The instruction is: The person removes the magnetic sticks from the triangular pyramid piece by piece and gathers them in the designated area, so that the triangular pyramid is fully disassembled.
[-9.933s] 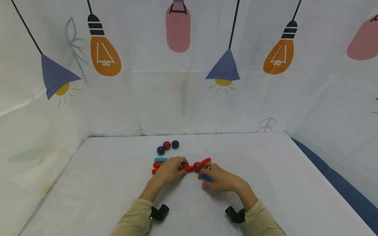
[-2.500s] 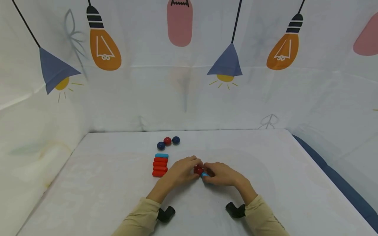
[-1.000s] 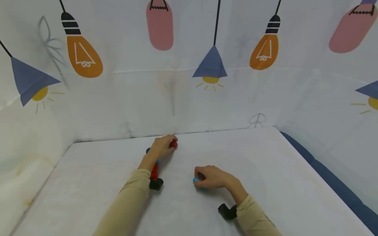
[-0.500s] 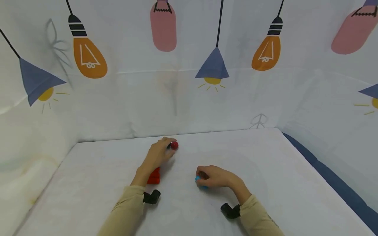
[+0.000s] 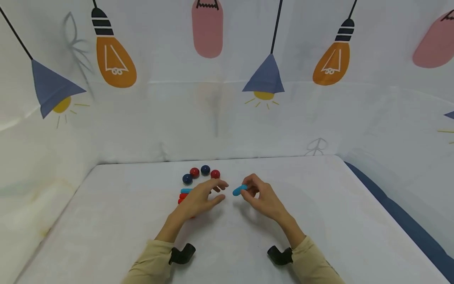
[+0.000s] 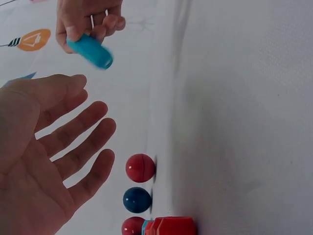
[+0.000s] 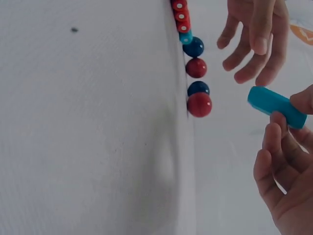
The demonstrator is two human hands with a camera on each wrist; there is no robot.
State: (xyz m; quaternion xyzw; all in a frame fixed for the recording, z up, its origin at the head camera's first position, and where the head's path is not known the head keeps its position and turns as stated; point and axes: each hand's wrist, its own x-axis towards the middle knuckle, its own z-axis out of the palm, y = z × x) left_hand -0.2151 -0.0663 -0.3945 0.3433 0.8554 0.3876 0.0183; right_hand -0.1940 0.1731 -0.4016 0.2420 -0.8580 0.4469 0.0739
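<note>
Between thumb and fingertips, my right hand (image 5: 264, 201) pinches a short light-blue toy rod (image 5: 239, 190) above the table. My left hand (image 5: 198, 199) hovers just left of it, fingers spread and relaxed, touching nothing; its bare palm shows in the left wrist view. Behind the left hand lie two red balls (image 5: 215, 174) and two dark blue balls (image 5: 205, 170) in a loose row. A second light-blue rod (image 5: 186, 191) and several red rods (image 5: 183, 196) are stacked side by side, partly hidden by the left hand. Round white-centred rod ends (image 7: 182, 16) show in the right wrist view.
The white table (image 5: 340, 221) reaches back to a hanging white cloth (image 5: 170, 118) printed with lamps and bulbs. Dark blue fabric (image 5: 400, 209) runs along the table's right side. Each wrist carries a black mount (image 5: 182, 254).
The red ball that was between both hands is now at the right end of the ball row, released by the left hand, which has drawn back. The right hand has lifted the light-blue rod.
</note>
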